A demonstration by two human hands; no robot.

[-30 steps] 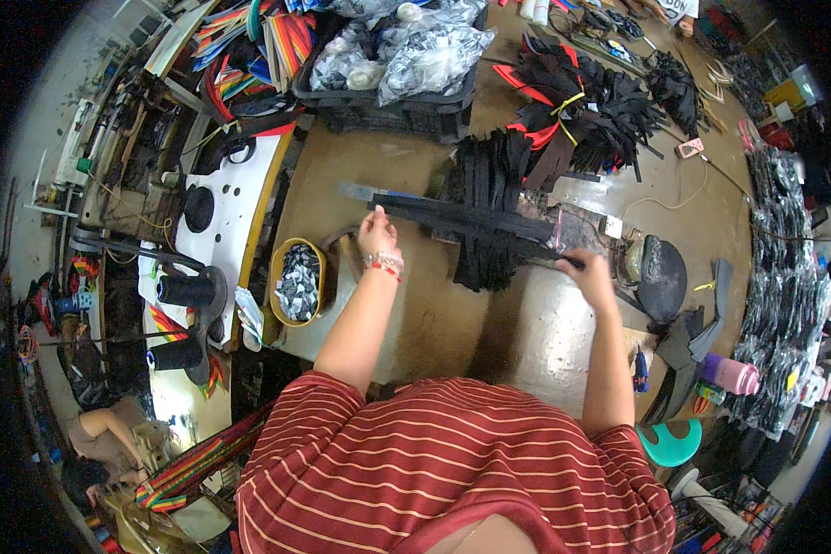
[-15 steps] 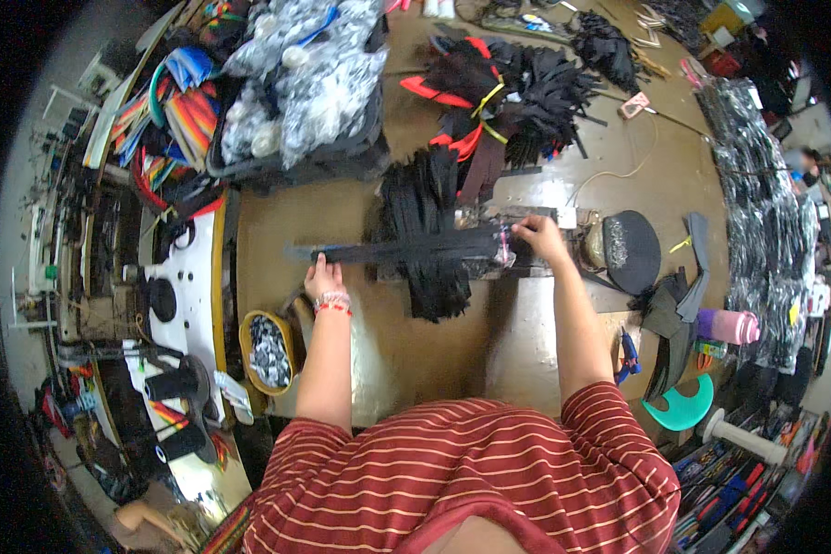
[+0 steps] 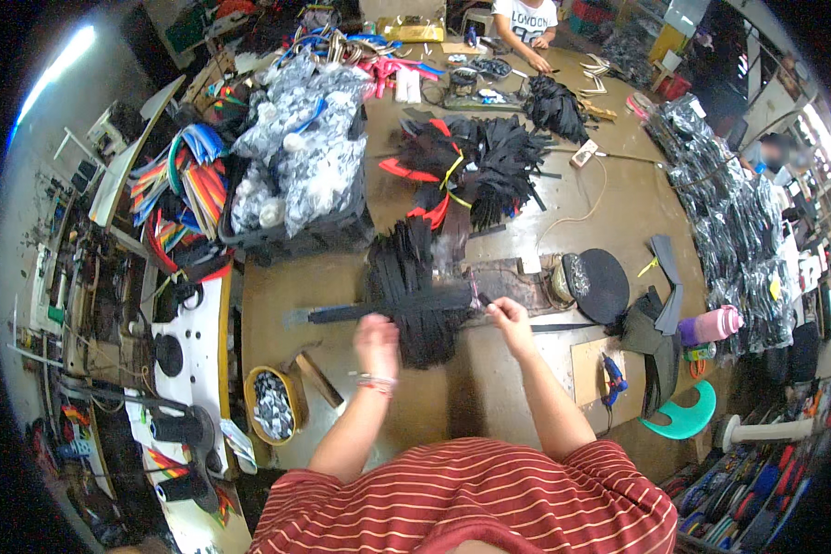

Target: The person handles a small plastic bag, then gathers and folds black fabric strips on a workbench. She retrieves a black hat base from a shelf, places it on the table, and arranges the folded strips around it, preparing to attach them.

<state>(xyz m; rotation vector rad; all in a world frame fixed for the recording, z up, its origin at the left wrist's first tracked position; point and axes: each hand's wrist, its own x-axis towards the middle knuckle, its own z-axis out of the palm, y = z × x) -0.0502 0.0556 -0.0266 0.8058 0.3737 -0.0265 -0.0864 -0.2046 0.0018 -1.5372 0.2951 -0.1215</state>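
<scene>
A long black strip [image 3: 346, 312] lies crosswise over a pile of black strips [image 3: 399, 263] on the table in front of me. At its right end my right hand [image 3: 511, 325] pinches a short dark end of strip between thumb and fingers, beside a small pinkish-white patch. My left hand [image 3: 377, 347], smeared by motion, is just below the crosswise strip, left of the pile's lower part. Whether its fingers touch anything is not clear.
A black crate [image 3: 295, 242] of plastic-wrapped pieces stands far left. A yellow bin [image 3: 250, 406] is near left. Beyond the pile lie black bundles [image 3: 508, 162]. To the right are a black disc [image 3: 603, 287], blue glue gun [image 3: 613, 379] and pink bottle [image 3: 714, 324]. A co-worker [image 3: 524, 23] stands opposite.
My left hand has left the strip's left end and moved right, toward me. My right hand stays at the right end. The view has tilted up, bringing the co-worker into sight.
</scene>
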